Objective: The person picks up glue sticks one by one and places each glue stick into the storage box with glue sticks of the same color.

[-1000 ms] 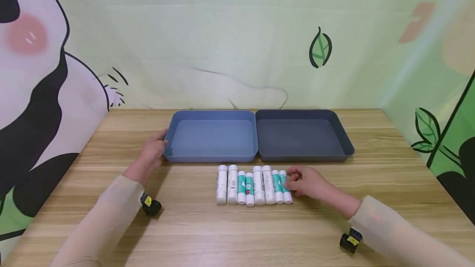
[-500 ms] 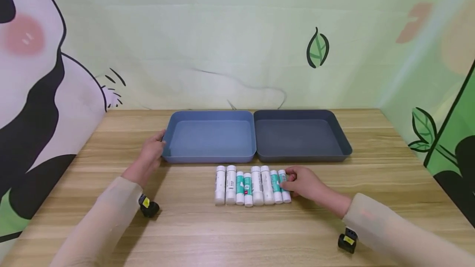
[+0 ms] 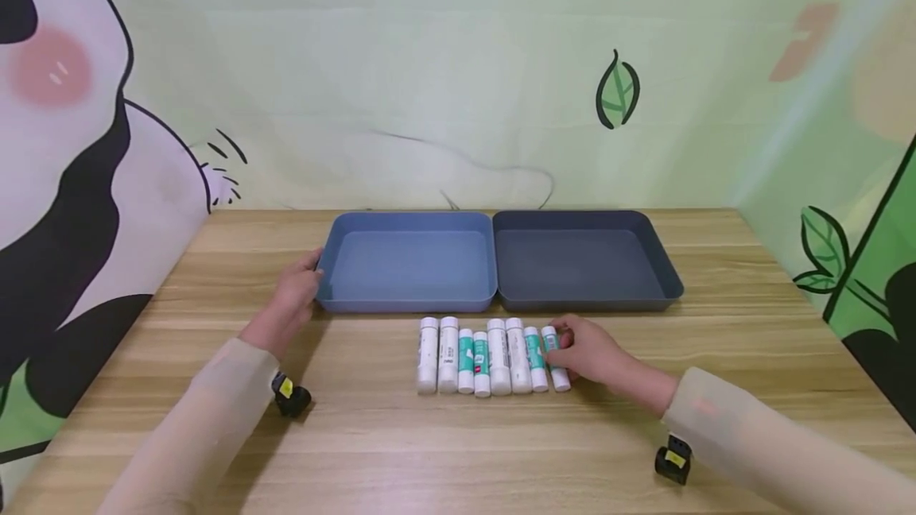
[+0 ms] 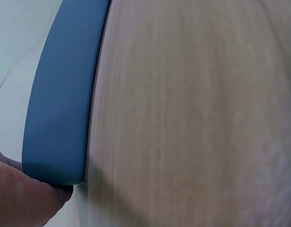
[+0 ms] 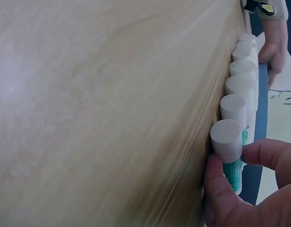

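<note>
In the head view my right hand (image 3: pixel 590 350) pinches the rightmost green-and-white glue stick (image 3: pixel 556 358) between thumb and finger. The stick lies slightly slanted, its lower end apart from its neighbour. The right wrist view shows its white end (image 5: pixel 226 137) with the fingertips on either side of the tube. To its left lie another small green glue stick (image 3: pixel 535 360) and larger white sticks (image 3: pixel 516 356), side by side. My left hand (image 3: pixel 293 288) holds the left edge of the blue tray (image 3: pixel 406 307), with the thumb (image 4: pixel 27 196) at the corner in the left wrist view.
A dark grey tray (image 3: pixel 590 304) stands against the blue one on the right, both behind the row of sticks. All rest on a wood-grain table (image 3: pixel 429 451). A printed cloth backdrop (image 3: pixel 429 102) rises behind the table's far edge.
My right hand has closed in on the end glue stick, which has shifted slightly right and tilted away from the row. The left hand and both trays have stayed in place.
</note>
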`<state>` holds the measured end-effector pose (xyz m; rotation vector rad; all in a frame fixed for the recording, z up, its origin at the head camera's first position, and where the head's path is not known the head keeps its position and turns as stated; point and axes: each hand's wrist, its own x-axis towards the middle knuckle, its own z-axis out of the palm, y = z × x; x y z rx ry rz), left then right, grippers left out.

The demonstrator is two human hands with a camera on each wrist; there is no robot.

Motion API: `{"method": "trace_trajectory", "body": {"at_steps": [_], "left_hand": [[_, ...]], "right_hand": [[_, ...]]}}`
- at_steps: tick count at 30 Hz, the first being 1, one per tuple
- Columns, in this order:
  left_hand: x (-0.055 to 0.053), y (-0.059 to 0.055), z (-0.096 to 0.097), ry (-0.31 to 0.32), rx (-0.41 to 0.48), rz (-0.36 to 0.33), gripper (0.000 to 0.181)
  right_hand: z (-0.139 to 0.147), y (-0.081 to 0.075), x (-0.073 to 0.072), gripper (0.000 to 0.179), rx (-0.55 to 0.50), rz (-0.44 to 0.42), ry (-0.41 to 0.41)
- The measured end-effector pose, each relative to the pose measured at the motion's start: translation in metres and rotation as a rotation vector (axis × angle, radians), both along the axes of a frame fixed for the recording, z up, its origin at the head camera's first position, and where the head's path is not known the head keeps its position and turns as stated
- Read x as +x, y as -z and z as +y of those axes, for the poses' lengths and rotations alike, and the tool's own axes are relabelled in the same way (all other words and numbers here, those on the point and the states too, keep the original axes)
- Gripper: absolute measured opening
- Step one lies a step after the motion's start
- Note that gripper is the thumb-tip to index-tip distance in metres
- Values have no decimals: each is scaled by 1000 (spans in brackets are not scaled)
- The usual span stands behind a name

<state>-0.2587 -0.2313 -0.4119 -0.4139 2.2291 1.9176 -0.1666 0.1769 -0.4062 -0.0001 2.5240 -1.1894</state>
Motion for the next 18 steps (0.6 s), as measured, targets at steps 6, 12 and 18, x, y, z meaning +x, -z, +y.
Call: {"method": "trace_trajectory", "body": {"at_steps": [6, 12, 18], "left_hand": [[-1, 0, 1, 8, 25, 9, 59], [-1, 0, 1, 14, 45, 4, 59], [-2, -1, 0, 15, 27, -16, 59]], "right_hand": [[3, 0, -2, 57, -53, -70, 52], [5, -2, -4, 61, -52, -112, 60], [7, -14, -6, 58, -90, -133, 54]]}}
